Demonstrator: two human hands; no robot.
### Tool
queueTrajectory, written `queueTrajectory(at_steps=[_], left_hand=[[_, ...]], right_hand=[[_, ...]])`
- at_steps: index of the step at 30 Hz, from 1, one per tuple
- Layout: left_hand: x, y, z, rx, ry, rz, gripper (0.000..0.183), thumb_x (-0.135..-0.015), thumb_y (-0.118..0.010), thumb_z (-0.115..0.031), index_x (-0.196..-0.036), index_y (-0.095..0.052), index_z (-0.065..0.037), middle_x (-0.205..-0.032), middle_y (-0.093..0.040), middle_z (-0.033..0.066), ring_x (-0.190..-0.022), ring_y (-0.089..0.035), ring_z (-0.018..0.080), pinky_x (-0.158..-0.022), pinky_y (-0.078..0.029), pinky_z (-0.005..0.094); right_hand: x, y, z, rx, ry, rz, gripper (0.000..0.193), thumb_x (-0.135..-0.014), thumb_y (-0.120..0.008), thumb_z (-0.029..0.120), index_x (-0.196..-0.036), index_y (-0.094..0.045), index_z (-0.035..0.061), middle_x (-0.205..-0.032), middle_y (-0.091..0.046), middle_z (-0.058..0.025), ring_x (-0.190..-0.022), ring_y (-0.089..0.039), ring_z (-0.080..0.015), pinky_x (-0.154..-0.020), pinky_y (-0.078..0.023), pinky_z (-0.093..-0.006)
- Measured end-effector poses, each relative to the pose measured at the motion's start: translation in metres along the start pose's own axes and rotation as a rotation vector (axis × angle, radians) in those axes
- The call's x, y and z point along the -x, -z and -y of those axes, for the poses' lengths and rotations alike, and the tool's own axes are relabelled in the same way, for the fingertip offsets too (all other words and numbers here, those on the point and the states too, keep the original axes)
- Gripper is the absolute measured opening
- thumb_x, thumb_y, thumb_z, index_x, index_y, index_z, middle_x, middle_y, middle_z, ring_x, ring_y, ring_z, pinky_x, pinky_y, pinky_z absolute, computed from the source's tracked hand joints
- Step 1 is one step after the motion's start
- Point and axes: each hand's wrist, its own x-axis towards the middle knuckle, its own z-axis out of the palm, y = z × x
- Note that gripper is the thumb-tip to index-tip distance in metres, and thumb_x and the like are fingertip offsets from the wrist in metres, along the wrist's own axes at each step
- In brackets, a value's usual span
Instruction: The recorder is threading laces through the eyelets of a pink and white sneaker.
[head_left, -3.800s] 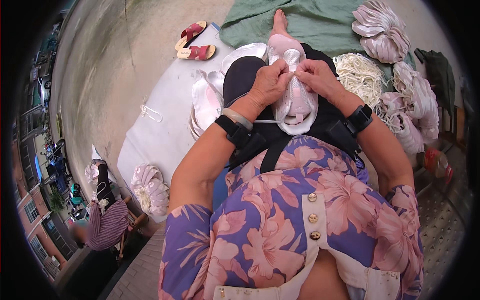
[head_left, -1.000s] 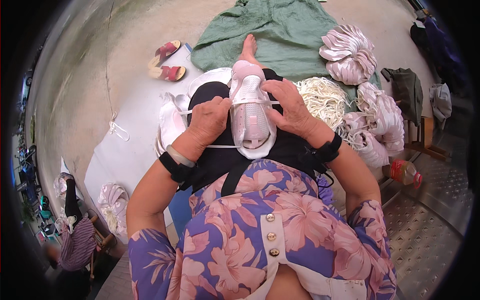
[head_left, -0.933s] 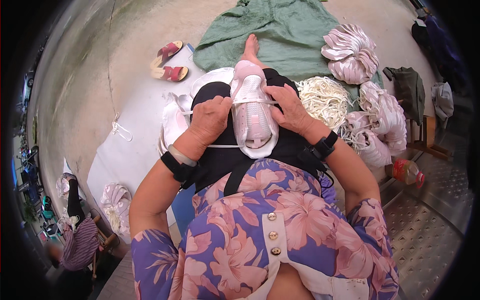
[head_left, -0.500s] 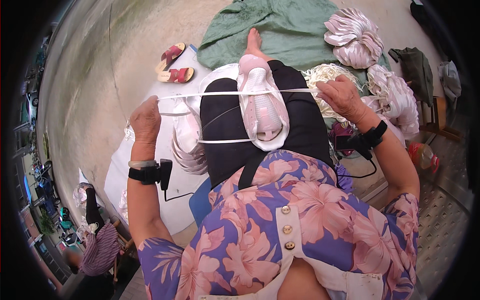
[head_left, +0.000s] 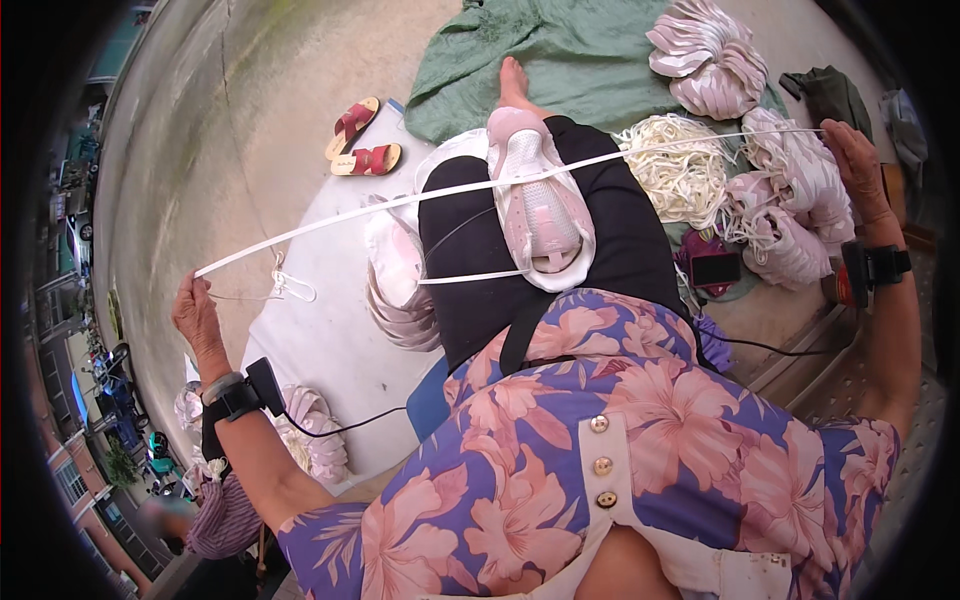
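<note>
- The pink-and-white shoe, landmark for all the rest, lies on the person's lap over black trousers, its toe pointing away from the chest and its opening toward it.
- A white lace runs taut across the upper part of the shoe, reaching far out on both sides of it.
- The left hand is well out to the left of the shoe, fingertips pinched together on one end of the lace.
- The right hand is well out to the right of the shoe, its fingers closed on the other end (the stretch there looks thinner, perhaps turned edge-on).
- A second white strip extends left from the shoe near its opening, over the thigh.
- Just left of the shoe, beyond the thigh, stands a stack of pale shoe pieces on a white sheet; farther off, beyond it, are red sandals.
- To the right of the shoe lie a heap of cream laces, then bundled pink-and-white shoes.
- Past the shoe's toe, a bare foot rests by a green cloth.
- Far left of the shoe and nearer the chest sits another person in a striped top.
</note>
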Motion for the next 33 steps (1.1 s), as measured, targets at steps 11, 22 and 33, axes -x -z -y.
queueTrajectory(at_steps=[11,22,33], left_hand=[[-0.118,0.17,0.065,0.359,-0.034,-0.103,0.023,-0.09,-0.05,-0.013,-0.106,-0.061,-0.001,-0.087,-0.06,0.0013,-0.079,-0.055,0.0069,-0.069,-0.045,0.0188],[-0.127,0.172,0.0,0.142,0.275,-0.002,0.021,-0.084,-0.058,-0.028,-0.088,-0.065,-0.009,-0.07,-0.061,0.0002,-0.057,-0.054,0.0057,-0.054,-0.044,0.0175],[0.119,-0.125,-0.241,0.679,0.135,1.227,0.022,-0.085,-0.056,-0.022,-0.081,-0.064,-0.002,-0.055,-0.055,0.0003,-0.042,-0.046,0.0037,-0.041,-0.036,0.0159]], right_hand=[[0.009,0.019,-0.09,-0.258,-0.34,0.037,0.017,-0.088,-0.053,0.015,-0.102,-0.055,0.005,-0.093,-0.06,-0.0088,-0.087,-0.058,-0.0191,-0.074,-0.046,-0.0261],[-0.012,-0.026,-0.064,-0.789,-0.798,0.11,0.022,-0.09,-0.052,0.031,-0.084,-0.056,0.0105,-0.073,-0.057,-0.0016,-0.063,-0.056,-0.0087,-0.057,-0.047,-0.0218],[-0.057,-0.151,0.231,-1.724,-1.011,0.466,0.032,-0.087,-0.057,0.036,-0.071,-0.054,0.0081,-0.054,-0.034,0.0078,-0.043,-0.027,-0.0028,-0.04,-0.02,-0.0197]])
